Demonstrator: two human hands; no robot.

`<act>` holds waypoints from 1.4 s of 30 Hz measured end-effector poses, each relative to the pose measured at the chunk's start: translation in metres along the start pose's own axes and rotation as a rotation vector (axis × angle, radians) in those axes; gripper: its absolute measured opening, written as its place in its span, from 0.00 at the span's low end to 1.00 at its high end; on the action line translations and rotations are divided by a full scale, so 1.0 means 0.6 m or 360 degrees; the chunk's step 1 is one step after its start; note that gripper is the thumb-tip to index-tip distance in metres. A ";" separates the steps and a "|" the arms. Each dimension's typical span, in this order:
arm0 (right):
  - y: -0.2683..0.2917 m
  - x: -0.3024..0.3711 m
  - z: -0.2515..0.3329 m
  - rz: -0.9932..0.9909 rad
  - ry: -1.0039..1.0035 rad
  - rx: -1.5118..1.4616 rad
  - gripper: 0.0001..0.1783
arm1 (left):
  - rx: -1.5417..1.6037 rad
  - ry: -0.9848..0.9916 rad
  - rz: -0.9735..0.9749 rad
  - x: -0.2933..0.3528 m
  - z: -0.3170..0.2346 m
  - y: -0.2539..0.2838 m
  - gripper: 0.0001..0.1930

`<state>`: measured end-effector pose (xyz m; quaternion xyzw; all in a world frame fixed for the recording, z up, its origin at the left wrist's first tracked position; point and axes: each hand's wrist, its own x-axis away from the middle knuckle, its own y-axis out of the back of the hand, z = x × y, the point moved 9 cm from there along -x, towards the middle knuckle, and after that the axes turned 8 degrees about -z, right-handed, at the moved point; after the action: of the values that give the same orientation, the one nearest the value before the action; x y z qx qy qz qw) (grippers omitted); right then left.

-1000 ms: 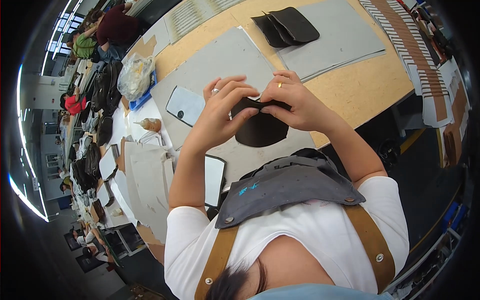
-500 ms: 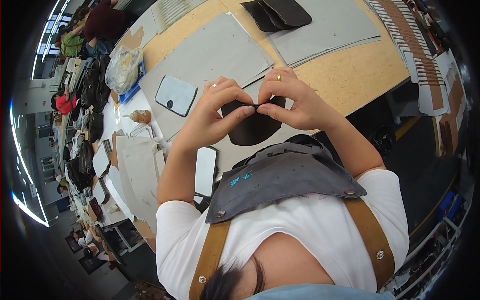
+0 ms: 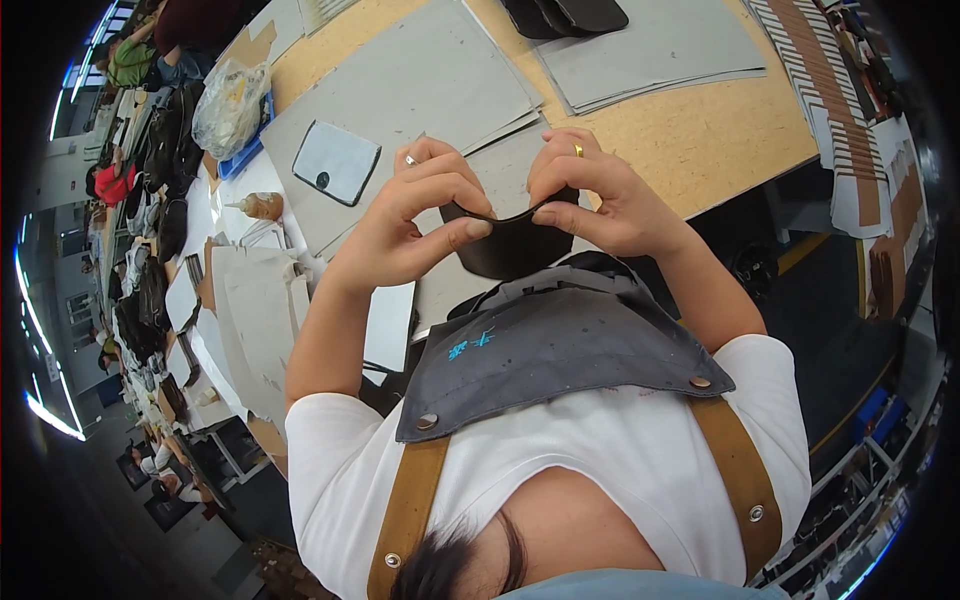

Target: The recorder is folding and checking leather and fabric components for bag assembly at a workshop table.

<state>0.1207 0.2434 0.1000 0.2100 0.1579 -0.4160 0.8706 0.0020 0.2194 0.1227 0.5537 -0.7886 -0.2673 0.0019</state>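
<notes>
A dark leather piece [image 3: 515, 248] with a rounded lower edge hangs between my hands, close in front of my apron. My left hand [image 3: 425, 215] pinches the left part of its upper edge between thumb and fingers. On the right, my right hand [image 3: 603, 203] grips the same edge in a like pinch. Between the two thumbs the edge sags in a shallow curve. The fingers behind the piece are partly hidden. Left of my left hand, a pale panel [image 3: 345, 155] with dark edging and a small dark round spot lies on the grey board [image 3: 400, 85].
Several dark leather pieces [image 3: 575, 18] lie on grey sheets [image 3: 650, 70] at the far side. To the left are a bottle [image 3: 262, 206] with a pointed tip, a plastic bag [image 3: 230, 105] in a blue tray [image 3: 245, 150], and stacked pale sheets [image 3: 255, 310]. Other people work at the far left.
My hands have moved apart along the leather piece's upper edge. The thumbs were nearly together; now a sagging stretch of edge shows between them. The whole view has shifted slightly.
</notes>
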 end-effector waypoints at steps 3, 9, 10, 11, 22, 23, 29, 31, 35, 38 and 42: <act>-0.003 0.003 0.001 -0.0027 0.0005 -0.0009 0.05 | -0.0342 0.0006 0.0001 -0.001 -0.006 -0.006 0.04; -0.009 0.001 0.017 -0.0029 0.0147 0.0346 0.06 | -0.0240 0.0050 0.0018 0.004 0.008 -0.013 0.04; -0.010 0.001 0.019 -0.0023 0.0143 0.0344 0.06 | -0.0258 0.0044 0.0018 0.004 0.009 -0.016 0.04; -0.011 0.001 0.021 -0.0015 0.0141 0.0377 0.06 | -0.0276 0.0036 0.0021 0.004 0.009 -0.018 0.04; -0.034 0.014 0.022 -0.0017 0.0260 0.0454 0.06 | -0.0164 0.0137 0.0019 0.005 0.023 -0.027 0.05; -0.039 0.018 0.031 -0.0044 0.0355 0.0513 0.06 | -0.0073 0.0150 0.0030 0.005 0.025 -0.030 0.05; -0.027 0.017 0.011 0.0082 0.0229 0.0326 0.07 | 0.0125 0.0164 0.0027 0.014 0.035 -0.021 0.05; -0.029 0.017 -0.002 0.0129 0.0108 0.0243 0.07 | -0.0070 0.0149 0.0061 0.006 0.021 -0.029 0.05; -0.032 0.017 0.003 0.0151 0.0077 0.0083 0.06 | -0.0201 0.0067 0.0138 0.007 0.018 -0.039 0.06; -0.036 0.019 0.001 0.0203 0.0031 -0.0041 0.06 | -0.0058 0.0091 0.0203 0.008 0.018 -0.045 0.06; -0.022 0.024 -0.010 0.0127 -0.0020 -0.0208 0.04 | -0.0100 0.0101 0.0289 0.010 0.024 -0.031 0.06</act>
<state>0.1184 0.2295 0.0853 0.1563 0.1707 -0.3713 0.8992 0.0114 0.2155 0.1008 0.4880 -0.8262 -0.2730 0.0685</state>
